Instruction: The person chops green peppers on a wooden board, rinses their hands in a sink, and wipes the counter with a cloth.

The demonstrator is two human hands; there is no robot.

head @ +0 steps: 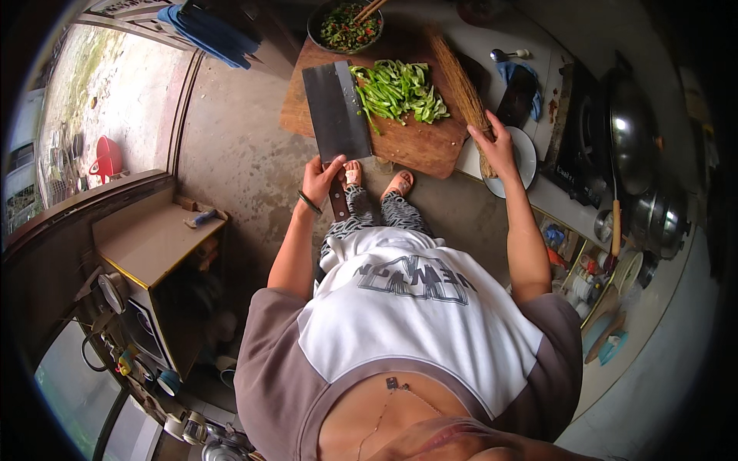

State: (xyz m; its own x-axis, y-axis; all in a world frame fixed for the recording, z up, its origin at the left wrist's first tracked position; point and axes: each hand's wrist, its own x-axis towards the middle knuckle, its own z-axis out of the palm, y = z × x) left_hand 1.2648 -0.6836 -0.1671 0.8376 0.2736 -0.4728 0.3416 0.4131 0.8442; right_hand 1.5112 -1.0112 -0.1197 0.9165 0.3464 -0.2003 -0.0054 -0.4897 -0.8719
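Observation:
My left hand [324, 180] grips a cleaver [334, 109] by its dark riveted handle, the broad blade lying over the left side of a wooden cutting board [421, 150]. Bits of green cling to the blade. Sliced green peppers [400, 92] are heaped on the board, just right of the blade. My right hand [496, 144] is closed around a bundled straw brush [458, 75], which slants along the board's right side. Beneath the brush's lower end is a white plate [516, 161]. A bowl of chopped greens and red bits [345, 26], with chopsticks in it, stands at the board's far edge.
Right of the board, the counter holds a spoon [507, 55], a blue cloth [536, 104] under a dark object, a gas stove [576, 132], a wok [634, 132] and a steel pot [660, 225]. A small cabinet [155, 236] stands at the left near a doorway.

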